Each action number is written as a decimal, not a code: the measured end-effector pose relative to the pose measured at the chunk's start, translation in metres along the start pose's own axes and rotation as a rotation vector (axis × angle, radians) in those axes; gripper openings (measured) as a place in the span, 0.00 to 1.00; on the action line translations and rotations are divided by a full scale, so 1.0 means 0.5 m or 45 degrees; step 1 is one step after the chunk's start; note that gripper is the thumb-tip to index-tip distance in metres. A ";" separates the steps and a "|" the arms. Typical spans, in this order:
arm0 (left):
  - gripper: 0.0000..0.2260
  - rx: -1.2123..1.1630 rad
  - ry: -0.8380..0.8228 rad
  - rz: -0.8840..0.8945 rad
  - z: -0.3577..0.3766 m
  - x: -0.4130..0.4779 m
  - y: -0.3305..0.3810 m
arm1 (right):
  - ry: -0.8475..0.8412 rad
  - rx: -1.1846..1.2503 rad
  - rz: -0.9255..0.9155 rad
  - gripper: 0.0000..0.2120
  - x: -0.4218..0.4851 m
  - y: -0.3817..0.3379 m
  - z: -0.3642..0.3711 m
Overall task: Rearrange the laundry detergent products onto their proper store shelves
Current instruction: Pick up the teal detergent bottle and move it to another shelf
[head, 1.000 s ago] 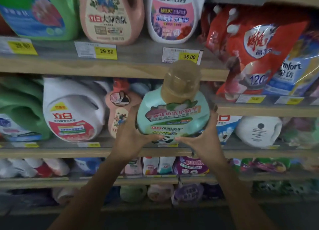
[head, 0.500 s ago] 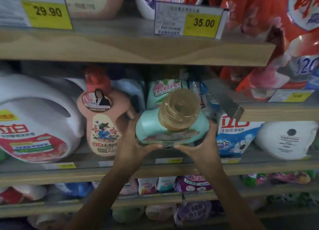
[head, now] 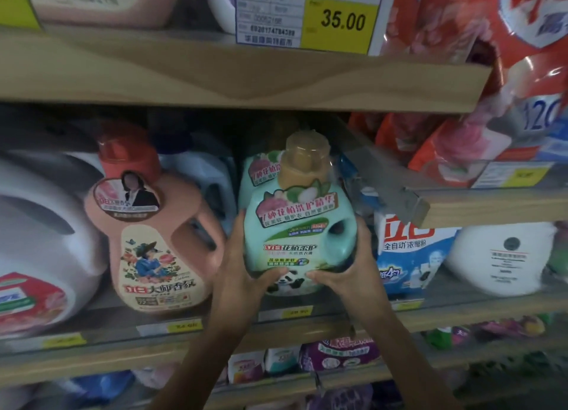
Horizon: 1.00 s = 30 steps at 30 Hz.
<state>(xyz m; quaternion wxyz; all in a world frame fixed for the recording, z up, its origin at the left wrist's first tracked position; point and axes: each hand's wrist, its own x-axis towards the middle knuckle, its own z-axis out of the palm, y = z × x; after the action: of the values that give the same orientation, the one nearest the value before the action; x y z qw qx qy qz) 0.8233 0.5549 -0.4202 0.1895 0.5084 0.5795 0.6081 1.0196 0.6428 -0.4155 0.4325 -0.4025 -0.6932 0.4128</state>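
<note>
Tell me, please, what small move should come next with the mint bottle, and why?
Probably ease the mint bottle straight back against the matching bottle behind it, then let go. Both hands, left and right, hold it upright in the gap beside the pink bottle.

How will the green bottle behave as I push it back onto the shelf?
Probably heavy for its size: both the left hand and right hand cup the green bottle low down. Its rigid moulded body should slide rather than flex. It likely won't roll, but the tall cap could make it tip forward near the shelf edge.
</note>
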 end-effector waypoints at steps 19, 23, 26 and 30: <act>0.55 0.445 0.037 -0.173 0.020 0.008 0.028 | 0.016 0.011 0.190 0.62 -0.006 -0.025 0.031; 0.52 0.385 -0.016 -0.282 0.014 0.001 0.049 | 0.048 -0.085 0.288 0.61 -0.022 -0.060 0.036; 0.52 0.389 -0.027 -0.306 0.014 0.003 0.062 | 0.047 -0.106 0.323 0.60 -0.021 -0.070 0.032; 0.50 0.519 -0.077 -0.299 0.004 0.005 0.085 | 0.036 -0.150 0.362 0.58 -0.019 -0.090 0.029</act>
<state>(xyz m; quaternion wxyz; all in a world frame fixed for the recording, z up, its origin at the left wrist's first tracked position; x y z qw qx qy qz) 0.8391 0.5469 -0.3814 0.1698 0.4832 0.7395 0.4368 1.0001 0.6158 -0.3809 0.3552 -0.5268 -0.6461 0.4229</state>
